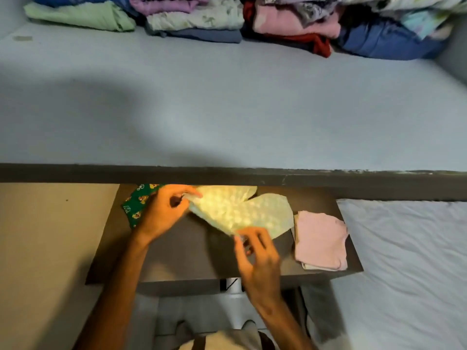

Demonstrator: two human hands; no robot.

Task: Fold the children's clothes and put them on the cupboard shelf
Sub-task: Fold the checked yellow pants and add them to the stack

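A pale yellow-green patterned garment (235, 210) lies spread on a dark brown lower surface (182, 256). My left hand (164, 210) pinches its left edge. My right hand (255, 253) grips its near lower edge. A green printed cloth (137, 200) lies under my left hand, partly hidden. To the right of the garment rests a folded pink piece (319, 239). Above, the grey cupboard shelf (227, 109) carries several folded stacks at its back: a light green one (80, 16), a floral and purple one (194, 18), and a pink, red and blue pile (341, 29).
The shelf's dark front edge (252, 176) overhangs the back of the lower surface. A white sheeted bed (409, 261) lies to the right. A beige floor (45, 243) is on the left. My legs and a white object show below the surface.
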